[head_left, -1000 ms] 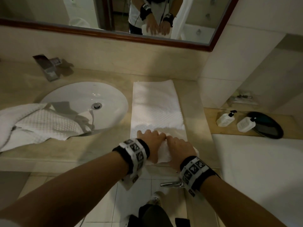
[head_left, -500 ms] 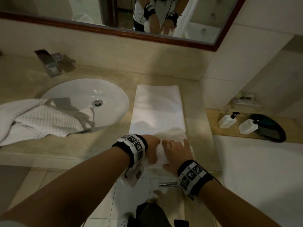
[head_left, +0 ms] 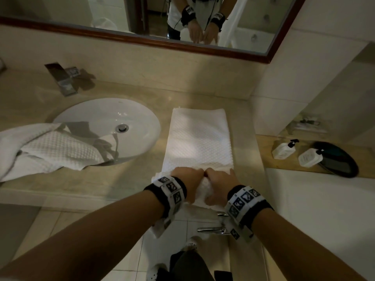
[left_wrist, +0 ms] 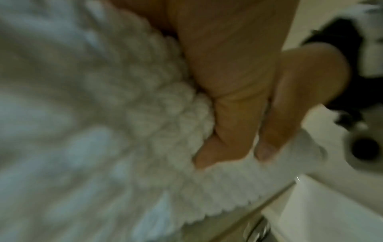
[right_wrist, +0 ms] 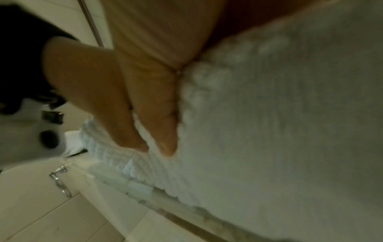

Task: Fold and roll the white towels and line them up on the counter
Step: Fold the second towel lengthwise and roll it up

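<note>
A long folded white towel [head_left: 198, 138] lies flat on the beige counter [head_left: 132, 179], right of the sink. Its near end is wound into a thick roll [head_left: 203, 193] at the counter's front edge. My left hand [head_left: 188, 177] and right hand [head_left: 220, 179] sit side by side on that roll, fingers curled over its top and thumbs tucked under. The left wrist view shows my left hand [left_wrist: 228, 122] with its thumb pressed into the towel roll [left_wrist: 145, 131]. In the right wrist view my right hand [right_wrist: 157, 114] presses the roll [right_wrist: 269, 114] in the same way.
A second white towel [head_left: 46, 151] lies crumpled at the left, draped into the sink [head_left: 113, 118]. A faucet [head_left: 63, 78] stands behind it. Two white pump bottles [head_left: 284, 149] and a dark dish [head_left: 341, 161] sit on a ledge at the right, above a white bathtub [head_left: 324, 209].
My right hand's fingers, spread over the roll half a second ago, have curled onto it again. The roll has turned a little further away from me along the towel.
</note>
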Demonstrator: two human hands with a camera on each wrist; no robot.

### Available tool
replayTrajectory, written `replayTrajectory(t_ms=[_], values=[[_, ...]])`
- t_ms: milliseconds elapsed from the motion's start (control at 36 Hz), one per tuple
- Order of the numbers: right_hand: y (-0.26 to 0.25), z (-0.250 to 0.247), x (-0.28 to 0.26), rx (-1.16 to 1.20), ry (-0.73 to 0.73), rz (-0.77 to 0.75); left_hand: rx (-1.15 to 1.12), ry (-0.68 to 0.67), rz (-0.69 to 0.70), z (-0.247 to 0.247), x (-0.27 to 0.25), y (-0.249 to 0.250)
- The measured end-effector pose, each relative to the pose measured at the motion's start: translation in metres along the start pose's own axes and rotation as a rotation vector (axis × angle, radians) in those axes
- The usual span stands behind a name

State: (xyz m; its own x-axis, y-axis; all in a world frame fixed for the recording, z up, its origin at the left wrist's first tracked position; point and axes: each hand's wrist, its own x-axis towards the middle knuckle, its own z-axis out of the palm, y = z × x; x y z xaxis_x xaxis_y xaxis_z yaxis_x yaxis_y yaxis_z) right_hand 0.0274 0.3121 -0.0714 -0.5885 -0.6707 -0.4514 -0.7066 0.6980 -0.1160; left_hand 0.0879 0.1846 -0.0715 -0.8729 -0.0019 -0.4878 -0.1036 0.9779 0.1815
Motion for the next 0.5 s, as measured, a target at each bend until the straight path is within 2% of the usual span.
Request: replayTrajectory(t_ms=[139, 278, 333, 389, 444, 500], values=[[-0.005, 0.011, -0.013, -0.215, 0.088, 0.008, -0.131, -0.188, 0.015, -0.015, 0.012, -0.015], [0.002, 0.026, -0.015, -0.183, 0.096, 0.048, -0.128, -0.292, 0.057, -0.019, 0.018, -0.011], [0.006, 0.022, -0.011, -0.143, 0.102, 0.044, -0.117, -0.266, 0.071, -0.02, 0.018, -0.007], [0.01, 0.014, -0.006, -0.114, 0.098, 0.054, -0.018, -0.143, 0.08, -0.02, 0.015, -0.001], [0.014, 0.006, 0.0, -0.069, 0.047, 0.071, 0.161, -0.031, 0.068, -0.015, 0.01, 0.007], [0.018, 0.001, 0.006, -0.026, -0.024, 0.069, 0.226, -0.014, 0.022, -0.004, 0.009, 0.015]])
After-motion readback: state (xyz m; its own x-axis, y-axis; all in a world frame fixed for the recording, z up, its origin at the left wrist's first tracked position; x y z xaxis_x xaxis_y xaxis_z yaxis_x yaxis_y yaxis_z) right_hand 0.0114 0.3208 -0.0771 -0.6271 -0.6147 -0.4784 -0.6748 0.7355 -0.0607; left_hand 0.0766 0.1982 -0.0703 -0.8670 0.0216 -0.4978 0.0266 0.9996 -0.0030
